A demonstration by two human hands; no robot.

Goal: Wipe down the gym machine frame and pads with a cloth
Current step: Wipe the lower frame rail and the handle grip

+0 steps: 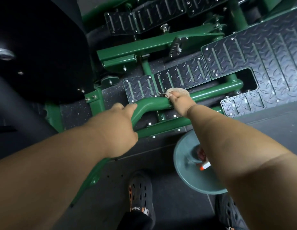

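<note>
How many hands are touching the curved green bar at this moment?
2. The left hand grips the bend of the curved green bar; the right hand presses a cloth on its straight part.

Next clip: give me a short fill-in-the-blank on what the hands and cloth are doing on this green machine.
1. The right hand presses a ____ against the green bar.
2. The left hand has its grip on the bar where it ____.
3. The round dish lies on the floor under the ____ forearm.

Missing words: cloth; bends; right

Left hand (118,128) on bent tube (151,103), right hand (177,100) with cloth (176,91) just right; basin (182,163) below
</note>
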